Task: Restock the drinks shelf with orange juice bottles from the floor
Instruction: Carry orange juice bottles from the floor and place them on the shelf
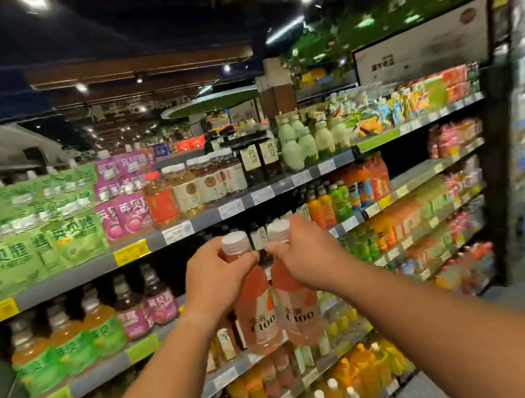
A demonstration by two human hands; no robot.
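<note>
**Two pink-orange bottles held up before the drinks shelf**

Head view: both bare forearms reach forward and up from the bottom corners. The left hand [214,281] wraps the neck of the left juice bottle [258,317], its fingers [245,260] curled closed just under the white cap. The right hand [305,257] grips the neck of the right juice bottle [299,311] the same way, fingers closed around it. The two bottles hang upright, side by side and touching, in front of the drinks shelf [189,226] at its second tier.

The hands cover the bottle necks; the label print reads "C100", the rest is blurred. The far right of the shelving is smeared by motion.

Count: two hands, two held bottles, each with one white cap.
</note>
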